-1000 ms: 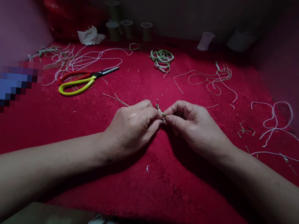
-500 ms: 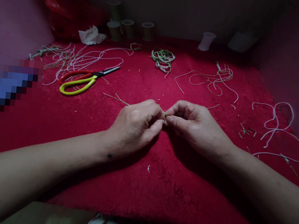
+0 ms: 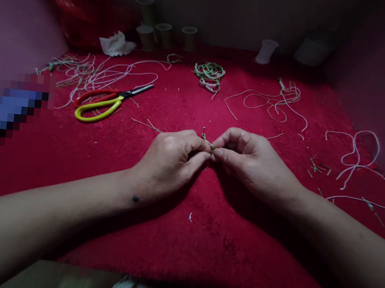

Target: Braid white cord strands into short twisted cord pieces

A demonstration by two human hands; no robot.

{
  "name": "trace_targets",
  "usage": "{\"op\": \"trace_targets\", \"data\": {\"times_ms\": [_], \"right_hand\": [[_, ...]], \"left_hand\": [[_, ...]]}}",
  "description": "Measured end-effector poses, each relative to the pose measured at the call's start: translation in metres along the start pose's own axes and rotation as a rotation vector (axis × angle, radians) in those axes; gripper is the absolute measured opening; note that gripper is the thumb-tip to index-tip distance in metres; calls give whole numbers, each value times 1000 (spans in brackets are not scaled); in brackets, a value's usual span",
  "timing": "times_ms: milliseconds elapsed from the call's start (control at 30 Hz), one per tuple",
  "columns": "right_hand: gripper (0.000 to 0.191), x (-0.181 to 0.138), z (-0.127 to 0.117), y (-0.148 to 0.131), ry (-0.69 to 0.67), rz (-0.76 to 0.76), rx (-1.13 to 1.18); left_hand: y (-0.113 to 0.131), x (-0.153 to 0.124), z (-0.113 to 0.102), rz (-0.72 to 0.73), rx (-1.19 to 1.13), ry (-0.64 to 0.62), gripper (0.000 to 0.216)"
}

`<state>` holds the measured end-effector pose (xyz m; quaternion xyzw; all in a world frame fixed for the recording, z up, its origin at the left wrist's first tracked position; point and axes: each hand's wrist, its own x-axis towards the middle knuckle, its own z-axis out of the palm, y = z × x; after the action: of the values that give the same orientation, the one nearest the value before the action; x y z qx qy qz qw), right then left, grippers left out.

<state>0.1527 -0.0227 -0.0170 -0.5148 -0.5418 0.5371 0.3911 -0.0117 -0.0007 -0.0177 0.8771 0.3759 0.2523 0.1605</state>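
Note:
My left hand [image 3: 176, 154] and my right hand [image 3: 246, 156] meet fingertip to fingertip over the middle of the red cloth [image 3: 155, 236]. Both are closed in a pinch on a small green cord [image 3: 205, 138], whose looped part shows above the left fingertips. Most of the cord is hidden by the fingers. Thin cord ends stick out behind the left hand, and another end lies beyond the right hand. Scissors [image 3: 98, 109] with one red and one yellow handle lie to the left, blades pointing away to the right.
Behind the hands lies a coil of green-and-white braided cord [image 3: 209, 75]. Loose pale cords are spread at left [image 3: 96, 76] and right [image 3: 355, 165]. Several thread spools [image 3: 189, 39], a white spool [image 3: 267, 52] and a crumpled tissue [image 3: 116, 44] stand at the back. Small cord clippings [image 3: 317, 166] lie right.
My left hand has shifted slightly left and its fingers have drawn back, so more of the green cord's loop shows. The right hand has stayed nearly in place.

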Motion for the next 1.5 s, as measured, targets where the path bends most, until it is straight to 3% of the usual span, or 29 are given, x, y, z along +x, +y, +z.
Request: {"op": "trace_targets", "data": {"times_ms": [633,767,1000,1333,1500], "right_hand": [[12,1,1,1,-38,11,91],[11,0,0,0,-41,12,87],[12,-1,-2,0,-55,-4,24],[19,-3,-4,-1,-74,-83,-150],[18,-4,-5,-1,-58,-93,-181]], "left_hand": [[2,1,1,34,8,11,10],[1,1,-8,-6,28,-51,12],[-4,1,-24,-99,104,-274,12],[-6,3,-26,-123,137,-321,11],[-6,4,-30,-49,86,-403,11]]}}
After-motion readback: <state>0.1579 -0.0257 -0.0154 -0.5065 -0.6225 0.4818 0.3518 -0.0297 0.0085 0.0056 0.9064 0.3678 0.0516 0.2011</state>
